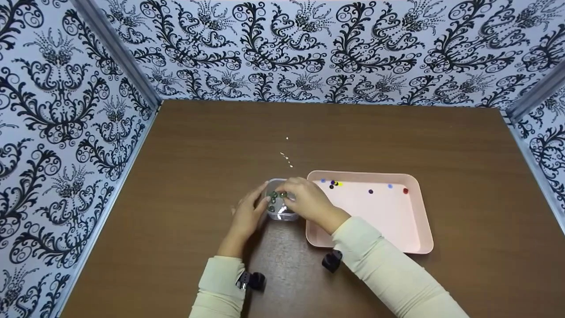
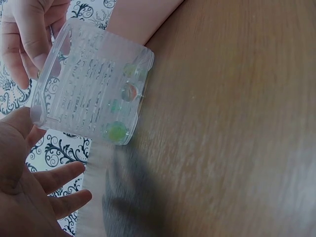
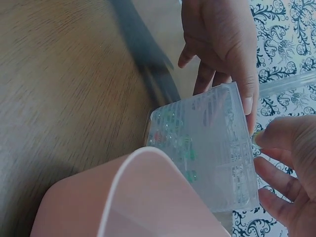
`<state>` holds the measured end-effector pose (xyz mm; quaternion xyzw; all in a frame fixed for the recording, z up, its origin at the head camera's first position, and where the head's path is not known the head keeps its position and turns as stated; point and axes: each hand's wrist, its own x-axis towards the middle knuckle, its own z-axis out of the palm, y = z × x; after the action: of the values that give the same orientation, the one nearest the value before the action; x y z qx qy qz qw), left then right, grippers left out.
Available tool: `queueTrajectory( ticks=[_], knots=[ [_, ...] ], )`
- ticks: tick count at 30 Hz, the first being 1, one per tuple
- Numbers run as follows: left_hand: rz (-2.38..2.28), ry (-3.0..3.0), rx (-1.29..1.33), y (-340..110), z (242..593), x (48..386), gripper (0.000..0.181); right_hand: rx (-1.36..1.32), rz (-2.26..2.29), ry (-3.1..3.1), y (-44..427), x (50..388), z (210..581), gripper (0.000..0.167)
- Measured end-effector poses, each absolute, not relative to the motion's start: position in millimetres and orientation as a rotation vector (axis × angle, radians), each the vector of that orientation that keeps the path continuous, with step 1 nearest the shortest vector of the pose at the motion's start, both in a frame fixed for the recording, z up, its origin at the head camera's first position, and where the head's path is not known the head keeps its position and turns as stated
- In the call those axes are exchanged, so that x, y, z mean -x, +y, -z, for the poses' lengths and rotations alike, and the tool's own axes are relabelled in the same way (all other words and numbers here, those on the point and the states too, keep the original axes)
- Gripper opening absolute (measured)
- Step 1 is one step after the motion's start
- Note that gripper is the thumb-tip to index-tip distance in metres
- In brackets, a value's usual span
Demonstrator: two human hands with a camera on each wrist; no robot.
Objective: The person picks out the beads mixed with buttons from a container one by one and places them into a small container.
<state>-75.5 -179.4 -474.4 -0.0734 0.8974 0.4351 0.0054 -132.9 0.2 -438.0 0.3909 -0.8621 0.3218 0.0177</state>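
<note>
A small clear plastic container [image 1: 282,217] stands on the table with several green glass marbles [image 1: 272,209] inside. My left hand [image 1: 247,215] grips its left rim between thumb and fingers; in the left wrist view the other fingers [image 2: 61,175] stretch out below. Over the container's opening, my right hand [image 1: 309,201] pinches a marble [image 1: 283,194] between thumb and fingertips. That marble [image 3: 257,138] shows at the rim in the right wrist view, partly covered by the thumb. Through the side wall, greenish marbles [image 2: 116,132] and one with orange appear at the bottom.
Right of the container is a pink tray [image 1: 424,221], holding several small pieces in blue, black, yellow and red, such as a red one [image 1: 405,191]. My right forearm crosses its near left corner. White light spots lie on the brown table [image 1: 212,145]; patterned walls [image 1: 304,53] border it.
</note>
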Motion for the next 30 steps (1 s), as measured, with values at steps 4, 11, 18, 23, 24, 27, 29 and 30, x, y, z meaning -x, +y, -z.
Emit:
queueTrajectory(
  ticks=[4, 11, 18, 23, 24, 27, 29, 30],
  knots=[
    [-1.358, 2.808, 0.231, -178.8, 473.6, 75.4, 0.044, -1.211, -0.963, -2.700, 0.4, 133.0, 438.8, 0.021],
    [-1.349, 2.822, 0.231, -178.6, 472.9, 75.0, 0.045, -1.224, -0.923, -2.707, 0.4, 132.9, 440.6, 0.021],
    [-1.339, 2.833, 0.212, -179.8, 474.3, 74.6, 0.045, -1.248, -0.914, -2.658, -0.3, 133.1, 440.9, 0.023],
    [-1.335, 2.822, 0.223, -179.3, 474.1, 74.3, 0.045, -1.250, -0.916, -2.670, 0.4, 133.1, 441.1, 0.024],
    [-1.334, 2.822, 0.225, -179.0, 473.9, 74.3, 0.045, -1.250, -0.913, -2.678, 0.7, 133.0, 441.2, 0.025],
    [-1.335, 2.821, 0.220, -178.9, 473.8, 74.5, 0.045, -1.253, -0.909, -2.697, 1.5, 132.9, 441.4, 0.027],
    [-1.344, 2.817, 0.216, -178.9, 473.3, 74.7, 0.045, -1.249, -0.898, -2.710, 1.6, 132.9, 441.3, 0.029],
    [-1.346, 2.818, 0.213, -179.0, 473.2, 74.9, 0.045, -1.247, -0.893, -2.713, 1.6, 132.8, 441.3, 0.030]
  ],
)
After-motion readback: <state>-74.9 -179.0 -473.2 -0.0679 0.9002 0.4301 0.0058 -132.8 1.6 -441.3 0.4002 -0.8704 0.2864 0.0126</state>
